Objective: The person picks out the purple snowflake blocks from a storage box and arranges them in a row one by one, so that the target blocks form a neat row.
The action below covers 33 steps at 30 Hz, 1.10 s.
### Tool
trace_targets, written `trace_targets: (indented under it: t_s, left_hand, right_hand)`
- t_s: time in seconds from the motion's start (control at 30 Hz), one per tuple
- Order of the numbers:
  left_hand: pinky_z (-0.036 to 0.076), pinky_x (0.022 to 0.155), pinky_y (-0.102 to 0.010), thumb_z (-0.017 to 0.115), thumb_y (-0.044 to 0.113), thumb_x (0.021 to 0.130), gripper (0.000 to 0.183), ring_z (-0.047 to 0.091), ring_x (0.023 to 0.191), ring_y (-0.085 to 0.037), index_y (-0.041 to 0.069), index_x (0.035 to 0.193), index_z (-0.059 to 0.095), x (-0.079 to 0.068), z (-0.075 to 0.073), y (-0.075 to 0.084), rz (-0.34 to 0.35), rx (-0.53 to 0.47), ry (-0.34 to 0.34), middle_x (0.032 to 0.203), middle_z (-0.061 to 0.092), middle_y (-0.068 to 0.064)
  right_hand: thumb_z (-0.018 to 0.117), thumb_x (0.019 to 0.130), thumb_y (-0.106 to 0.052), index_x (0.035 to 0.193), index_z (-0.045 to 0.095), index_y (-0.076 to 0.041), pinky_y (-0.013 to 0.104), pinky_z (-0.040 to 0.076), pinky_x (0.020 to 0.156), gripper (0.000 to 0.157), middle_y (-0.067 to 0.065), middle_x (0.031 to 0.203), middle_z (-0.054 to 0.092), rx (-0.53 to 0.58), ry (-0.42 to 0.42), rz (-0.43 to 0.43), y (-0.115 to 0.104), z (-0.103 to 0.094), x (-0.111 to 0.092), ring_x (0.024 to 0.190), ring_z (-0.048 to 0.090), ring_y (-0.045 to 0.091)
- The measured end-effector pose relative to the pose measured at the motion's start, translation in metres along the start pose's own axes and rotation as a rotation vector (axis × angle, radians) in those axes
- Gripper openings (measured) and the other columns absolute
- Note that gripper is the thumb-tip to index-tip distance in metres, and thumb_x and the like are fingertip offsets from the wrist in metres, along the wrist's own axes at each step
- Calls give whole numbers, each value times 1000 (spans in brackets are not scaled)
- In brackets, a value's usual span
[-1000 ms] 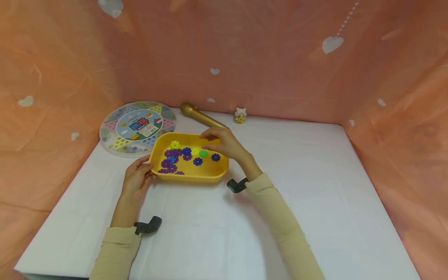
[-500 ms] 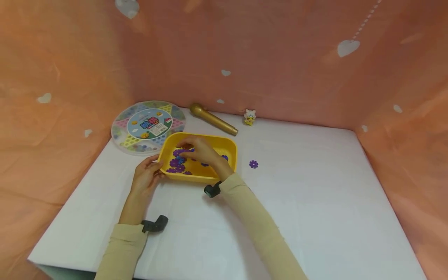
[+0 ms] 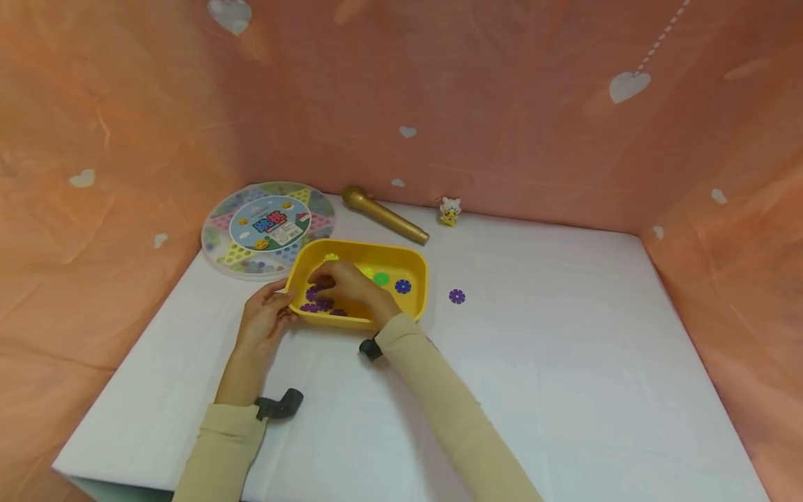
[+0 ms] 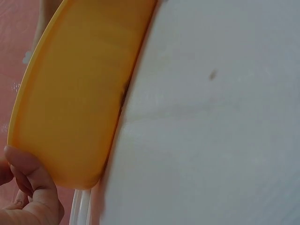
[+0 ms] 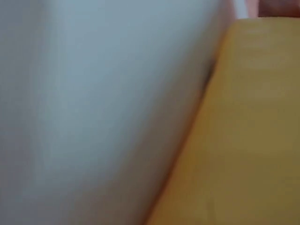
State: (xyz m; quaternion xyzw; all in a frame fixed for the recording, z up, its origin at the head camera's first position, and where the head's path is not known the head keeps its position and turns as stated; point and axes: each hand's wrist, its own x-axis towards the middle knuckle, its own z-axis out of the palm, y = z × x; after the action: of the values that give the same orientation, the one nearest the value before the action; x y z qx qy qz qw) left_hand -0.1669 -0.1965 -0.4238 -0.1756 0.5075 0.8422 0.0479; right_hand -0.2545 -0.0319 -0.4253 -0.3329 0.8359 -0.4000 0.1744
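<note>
Firstly, head view: left hand (image 3: 262,317) pinched rounded yellow tray (image 3: 392,258) on white table (image 3: 564,335); right hand (image 3: 348,281) arched inside over notched purple discs (image 3: 324,305), grip indeterminable. Left-wrist view: thumb (image 4: 29,168) pressed smooth tray corner. Right-wrist view: tray appeared blurred.

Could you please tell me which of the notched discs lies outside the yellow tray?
It is the purple disc on the white table, right of the yellow tray; the other discs in view all lie inside it.

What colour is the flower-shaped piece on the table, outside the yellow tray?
The flower-shaped piece is purple; the head view shows it best.
</note>
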Motion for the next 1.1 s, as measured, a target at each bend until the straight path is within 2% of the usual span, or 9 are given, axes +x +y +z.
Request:
trace_targets:
  t_s: [0.2, 0.37, 0.53, 0.7, 0.93, 1.03, 1.1]
  left_hand:
    - [47, 50, -20, 53, -2, 92, 20, 50, 53, -11, 6, 110, 53, -1, -1, 0, 19, 3, -4, 70, 56, -1]
    - [47, 49, -20, 53, -2, 92, 21, 51, 53, -12, 6, 110, 52, -2, -1, 1, 14, -2, -10, 70, 56, -2]
    - [46, 50, -20, 52, -2, 92, 24, 50, 54, -11, 4, 115, 49, -2, 0, 0, 11, 19, -2, 71, 56, -1]
    - [46, 49, -20, 51, -3, 92, 24, 50, 54, -11, 3, 115, 49, -1, 0, 0, 7, -2, -4, 70, 56, -1]
    - [47, 48, -19, 49, -6, 92, 22, 51, 52, -10, 4, 111, 51, -1, -1, 0, 24, -5, 6, 70, 58, -1]
    - [47, 48, -19, 50, -6, 92, 21, 51, 52, -10, 5, 109, 53, -1, 0, -1, 23, -8, 7, 70, 58, -1]
    - [47, 48, -19, 50, -6, 92, 20, 51, 52, -11, 6, 108, 53, -1, -1, -1, 27, -7, 6, 70, 59, -1]
  right_hand:
    - [66, 87, -11, 119, 62, -5, 13, 40, 94, 33, 4, 114, 64, -151, -57, -53, -1, 5, 5, 104, 57, 10]
    - [66, 87, -12, 120, 62, -7, 14, 38, 96, 34, 2, 115, 63, -215, -83, -74, -2, 6, 6, 101, 54, 9]
    - [65, 87, -13, 116, 65, -9, 14, 38, 94, 30, 1, 112, 62, -288, -111, -109, -3, 6, 7, 97, 53, 9]
    - [66, 87, -15, 111, 67, -9, 14, 40, 90, 25, 1, 105, 63, -361, -118, -127, -5, 6, 7, 92, 53, 10]
    - [67, 86, -17, 111, 66, -9, 15, 40, 91, 26, 0, 105, 62, -383, -101, -105, -4, 6, 5, 93, 52, 10]
    - [68, 86, -18, 112, 65, -8, 14, 40, 90, 27, 0, 104, 62, -346, -84, -102, -4, 3, 2, 93, 52, 10]
    - [68, 86, -18, 112, 65, -8, 12, 40, 89, 29, 0, 104, 63, -282, -55, -92, -6, -1, -1, 94, 54, 10]
